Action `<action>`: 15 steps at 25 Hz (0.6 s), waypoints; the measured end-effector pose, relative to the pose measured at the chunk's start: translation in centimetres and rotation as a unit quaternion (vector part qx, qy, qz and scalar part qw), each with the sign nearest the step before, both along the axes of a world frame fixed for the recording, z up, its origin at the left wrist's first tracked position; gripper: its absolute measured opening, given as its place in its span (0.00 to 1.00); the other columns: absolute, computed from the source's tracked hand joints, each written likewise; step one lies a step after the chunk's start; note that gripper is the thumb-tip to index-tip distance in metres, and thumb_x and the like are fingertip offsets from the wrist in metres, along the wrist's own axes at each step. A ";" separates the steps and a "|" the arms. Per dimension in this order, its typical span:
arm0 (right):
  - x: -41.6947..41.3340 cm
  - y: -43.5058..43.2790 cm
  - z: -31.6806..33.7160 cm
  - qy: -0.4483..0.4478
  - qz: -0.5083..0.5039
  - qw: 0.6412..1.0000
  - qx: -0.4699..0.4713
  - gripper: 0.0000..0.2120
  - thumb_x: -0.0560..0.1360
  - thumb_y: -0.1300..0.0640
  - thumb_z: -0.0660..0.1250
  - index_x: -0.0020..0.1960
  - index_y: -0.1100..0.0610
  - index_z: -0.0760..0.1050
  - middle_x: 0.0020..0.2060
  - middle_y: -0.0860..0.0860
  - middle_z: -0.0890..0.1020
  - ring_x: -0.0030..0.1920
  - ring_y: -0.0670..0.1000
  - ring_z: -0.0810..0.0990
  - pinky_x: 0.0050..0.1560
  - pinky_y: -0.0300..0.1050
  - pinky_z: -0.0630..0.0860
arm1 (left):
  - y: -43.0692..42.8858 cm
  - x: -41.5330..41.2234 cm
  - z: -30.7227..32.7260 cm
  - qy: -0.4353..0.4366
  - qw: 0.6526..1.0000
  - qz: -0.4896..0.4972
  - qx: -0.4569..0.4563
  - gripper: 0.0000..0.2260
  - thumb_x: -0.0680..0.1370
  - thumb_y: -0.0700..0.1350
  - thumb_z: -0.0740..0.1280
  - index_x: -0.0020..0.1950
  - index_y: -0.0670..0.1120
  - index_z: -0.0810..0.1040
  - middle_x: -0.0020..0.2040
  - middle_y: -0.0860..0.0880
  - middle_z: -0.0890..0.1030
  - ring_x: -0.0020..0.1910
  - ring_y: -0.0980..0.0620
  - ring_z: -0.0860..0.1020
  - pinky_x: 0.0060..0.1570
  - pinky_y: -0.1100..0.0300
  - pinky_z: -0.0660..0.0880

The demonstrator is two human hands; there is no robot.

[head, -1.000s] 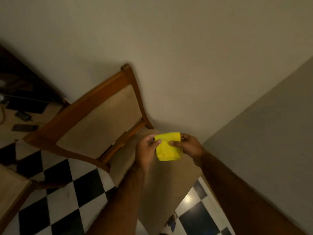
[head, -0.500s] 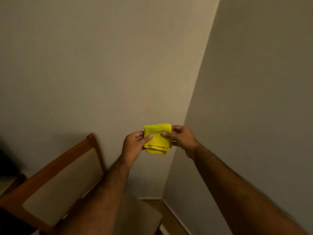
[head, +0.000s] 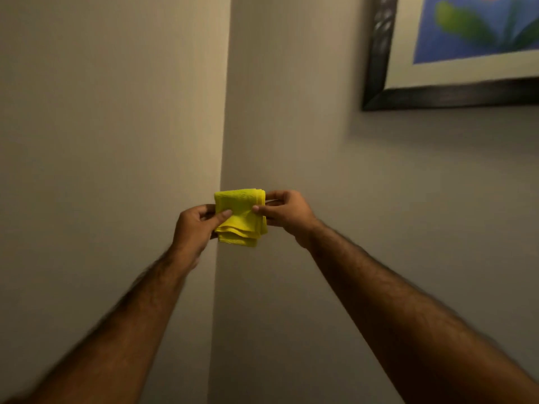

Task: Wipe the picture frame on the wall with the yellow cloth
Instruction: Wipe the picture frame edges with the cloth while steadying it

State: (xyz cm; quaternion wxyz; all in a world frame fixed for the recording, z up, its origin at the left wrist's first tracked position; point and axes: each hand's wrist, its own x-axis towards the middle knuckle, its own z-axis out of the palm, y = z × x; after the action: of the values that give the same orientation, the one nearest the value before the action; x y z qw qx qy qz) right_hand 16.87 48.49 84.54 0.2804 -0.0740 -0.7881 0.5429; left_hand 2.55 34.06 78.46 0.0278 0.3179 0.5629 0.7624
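A folded yellow cloth (head: 241, 216) hangs in front of the wall corner, held between both hands. My left hand (head: 196, 230) pinches its left edge with thumb and fingers. My right hand (head: 287, 212) pinches its right edge. The picture frame (head: 376, 83), dark with a pale mount and a blue and green picture, hangs on the right wall at the upper right, well above and to the right of the cloth. Only its lower left corner shows. Neither hand touches the frame.
Two plain beige walls meet in a vertical corner (head: 223, 126) just behind the cloth. Bare wall lies below and left of the frame.
The view has swung upward and to the right: the wooden chair has dropped out of sight and the frame has come into view. Both hands still hold the cloth the same way.
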 end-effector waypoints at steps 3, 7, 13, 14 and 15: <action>4.2 1.6 7.6 0.043 -0.062 0.996 0.049 0.16 0.73 0.65 0.76 0.60 0.66 0.80 0.46 0.58 0.84 0.44 0.54 0.84 0.49 0.48 0.86 | 2.9 2.4 7.9 0.062 0.998 -0.019 0.015 0.13 0.74 0.41 0.75 0.58 0.41 0.83 0.41 0.49 0.87 0.37 0.55 0.85 0.35 0.62 0.82; 9.5 3.4 15.1 0.075 -0.139 0.982 0.101 0.19 0.72 0.61 0.78 0.60 0.66 0.81 0.52 0.59 0.86 0.51 0.56 0.87 0.54 0.53 0.86 | 5.7 6.5 15.9 0.125 0.990 -0.056 0.044 0.16 0.74 0.44 0.76 0.60 0.44 0.81 0.46 0.48 0.86 0.40 0.55 0.86 0.36 0.61 0.82; 16.1 5.4 22.0 0.136 -0.205 0.958 0.148 0.20 0.71 0.59 0.79 0.60 0.65 0.82 0.53 0.62 0.87 0.52 0.59 0.88 0.55 0.57 0.85 | 10.0 11.8 23.9 0.177 0.975 -0.104 0.083 0.18 0.74 0.45 0.75 0.62 0.42 0.81 0.51 0.45 0.86 0.46 0.50 0.85 0.44 0.54 0.84; 17.3 5.7 23.1 0.149 -0.211 0.954 0.152 0.20 0.71 0.59 0.79 0.60 0.65 0.82 0.52 0.62 0.87 0.53 0.60 0.88 0.56 0.57 0.85 | 10.7 12.5 25.4 0.186 0.973 -0.110 0.086 0.19 0.74 0.45 0.75 0.63 0.41 0.81 0.53 0.45 0.86 0.48 0.49 0.85 0.45 0.53 0.83; 18.5 6.0 24.0 0.161 -0.225 0.946 0.168 0.21 0.71 0.57 0.79 0.60 0.65 0.82 0.52 0.62 0.87 0.53 0.60 0.88 0.57 0.57 0.84 | 11.1 13.0 27.0 0.189 0.971 -0.114 0.091 0.20 0.74 0.46 0.75 0.64 0.41 0.80 0.54 0.45 0.86 0.49 0.48 0.85 0.47 0.51 0.83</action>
State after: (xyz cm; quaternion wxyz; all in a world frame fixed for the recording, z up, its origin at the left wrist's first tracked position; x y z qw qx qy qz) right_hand 35.35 54.45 108.53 0.5265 -0.1131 -0.7752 0.3301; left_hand 15.56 45.17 105.42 -0.0218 0.5195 0.4461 0.7284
